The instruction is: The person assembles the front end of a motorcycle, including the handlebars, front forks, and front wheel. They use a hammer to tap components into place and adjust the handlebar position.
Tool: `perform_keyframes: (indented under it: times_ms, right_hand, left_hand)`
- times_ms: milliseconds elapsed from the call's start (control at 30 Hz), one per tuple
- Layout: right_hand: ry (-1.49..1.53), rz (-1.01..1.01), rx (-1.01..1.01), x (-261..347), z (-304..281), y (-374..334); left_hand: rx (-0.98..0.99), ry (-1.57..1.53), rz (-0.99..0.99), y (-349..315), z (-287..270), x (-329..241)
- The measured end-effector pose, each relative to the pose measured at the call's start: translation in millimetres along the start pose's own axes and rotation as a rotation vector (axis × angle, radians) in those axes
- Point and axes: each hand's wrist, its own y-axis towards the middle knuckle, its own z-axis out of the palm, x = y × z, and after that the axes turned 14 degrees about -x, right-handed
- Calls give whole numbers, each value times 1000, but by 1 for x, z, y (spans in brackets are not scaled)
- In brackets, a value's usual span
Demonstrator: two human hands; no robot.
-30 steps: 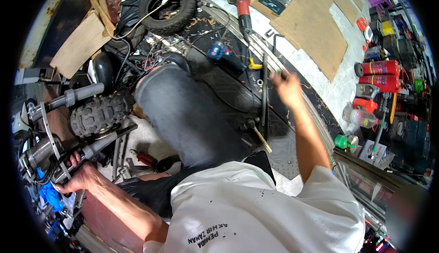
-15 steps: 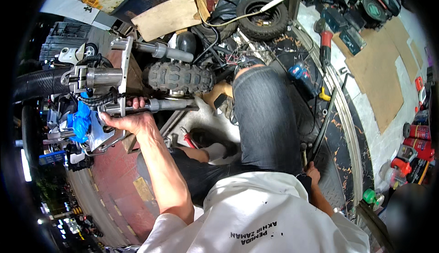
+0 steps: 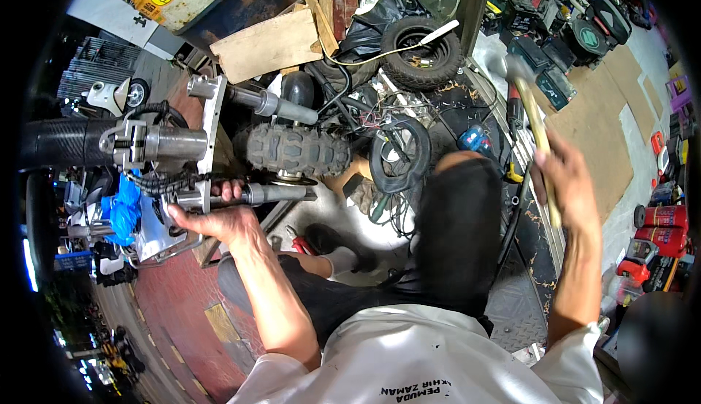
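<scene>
My right hand (image 3: 572, 185) is raised at the right, closed round the pale wooden handle of a hammer (image 3: 538, 121). The hammer's head is blurred and points away from me. At the left, my left hand (image 3: 223, 220) wraps round the lower end of a metal front fork (image 3: 266, 194), beside its flat bracket plate (image 3: 212, 134); some of its fingers are hidden behind the tube. Between the two fork legs sits a knobby wheel (image 3: 298, 148). A thick black tube with a silver clamp (image 3: 131, 145) runs left from the bracket.
A loose tyre (image 3: 422, 52) and wooden boards (image 3: 266, 45) lie at the far side. Near my knee are a black inner tube (image 3: 400, 157), a blue power tool (image 3: 476, 141) and tangled wires. Red-handled pliers (image 3: 299, 243) rest by my foot. Red containers (image 3: 663, 229) stand at the right.
My right hand has come up from low beside my leg, lifting the hammer. My right knee has shifted, uncovering the inner tube. My left hand stays on the fork.
</scene>
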Motion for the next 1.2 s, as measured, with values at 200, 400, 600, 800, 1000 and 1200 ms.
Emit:
perform_keyframes:
  times_ms: [200, 400, 600, 800, 1000, 1200]
  right_hand:
    - [393, 169, 284, 30, 154, 94]
    - [365, 676, 405, -73, 256, 123]
    - [269, 583, 783, -81, 272, 134]
    - [341, 696, 585, -109, 266, 157]
    - [304, 437, 853, -95, 265, 154]
    - [425, 810, 491, -157, 305, 161]
  left_hand:
    - [-98, 28, 25, -6, 12, 0]
    - [-20, 68, 53, -5, 10, 1]
    - [-89, 140, 129, -5, 9, 7]
    - [-29, 206, 113, -6, 12, 9]
    - [-140, 177, 158, -3, 10, 9]
    - [-162, 213, 170, -11, 28, 15]
